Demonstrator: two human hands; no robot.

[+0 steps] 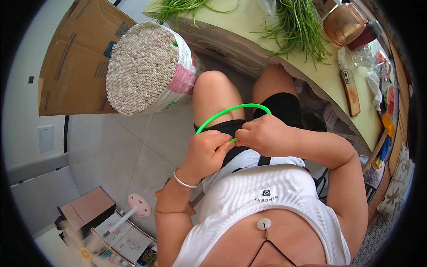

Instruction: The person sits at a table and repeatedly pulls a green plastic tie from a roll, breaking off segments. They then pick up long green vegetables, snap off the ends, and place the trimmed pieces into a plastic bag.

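Observation:
A bright green flexible tube (231, 108) curves in a loop above my lap. Its lower part passes between my two hands, where the fingertips almost meet. My left hand (205, 149), with a silver bangle at the wrist, pinches the tube between thumb and fingers. From the other side, my right hand (263, 133) is closed on it, with the fingers curled. Whether two tube ends meet there is hidden by the fingers. Beyond my left knee stands a white woven sack (183, 75) with a pink band, packed with a dense bundle of thin pale beaded strands (142, 66).
A pale green table (240, 24) runs ahead and right. Long green chive-like stalks (296, 26), a phone (350, 91) and an amber jar (343, 23) lie or stand on it. A cardboard box (73, 66) leans behind the sack. Lower left is a pink-topped box (87, 207).

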